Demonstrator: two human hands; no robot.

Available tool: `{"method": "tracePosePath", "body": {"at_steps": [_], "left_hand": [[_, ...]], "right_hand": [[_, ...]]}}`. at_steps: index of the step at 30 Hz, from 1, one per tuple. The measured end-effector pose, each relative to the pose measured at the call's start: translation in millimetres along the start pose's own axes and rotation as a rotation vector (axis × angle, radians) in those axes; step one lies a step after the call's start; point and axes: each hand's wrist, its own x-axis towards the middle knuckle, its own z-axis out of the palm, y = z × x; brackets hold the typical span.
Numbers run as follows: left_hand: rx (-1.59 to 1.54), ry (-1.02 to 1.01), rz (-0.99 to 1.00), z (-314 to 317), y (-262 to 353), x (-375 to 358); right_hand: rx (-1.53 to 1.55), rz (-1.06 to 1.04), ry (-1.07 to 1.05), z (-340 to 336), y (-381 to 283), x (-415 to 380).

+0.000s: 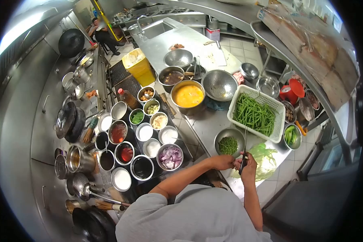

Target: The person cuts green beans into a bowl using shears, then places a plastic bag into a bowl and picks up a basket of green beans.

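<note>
My right hand [249, 164] is closed around the black handles of a pair of scissors [245, 146], whose blades point away from me. Close beside it, my left hand [222, 162] has its fingers drawn together at the near rim of a steel bowl [218, 139]; what they hold, if anything, is too small to make out. Short pieces of cut green beans [228, 145] lie in that bowl. Beyond the scissors, a white plastic basket [279, 121] holds whole green beans [254, 114]. A pale green, crumpled plastic bag or leaf [266, 163] lies beside my right hand.
Left of me stand several seasoning containers and a bowl of chopped purple onion [170, 156]. A pot of orange liquid [188, 96] and a large steel bowl [220, 85] are farther up the counter. A person [104, 35] sits in the far background.
</note>
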Motion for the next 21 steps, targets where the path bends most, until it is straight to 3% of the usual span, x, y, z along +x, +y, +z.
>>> {"method": "tracePosePath", "body": {"at_steps": [16,18,19,20,21], "left_hand": [[-0.100,0.006,0.035,-2.7,-4.7,-12.8],[-0.049,0.034,0.081,-10.3,3.5,-19.8],[-0.117,-0.009,0.107,-5.8,-12.1,-13.5],[-0.162,0.011,0.267,15.0,-62.7,7.8],[-0.175,0.053,0.303,9.4,-48.5,-1.9]], "right_hand": [[-0.014,-0.008,-0.058,7.6,-4.2,2.6],[-0.148,-0.124,-0.039,2.0,-2.2,3.6],[-0.097,-0.150,-0.011,-0.6,15.3,9.4],[-0.191,-0.138,0.000,-2.8,-1.1,6.0],[-0.380,-0.316,0.048,-10.1,16.2,11.8]]}}
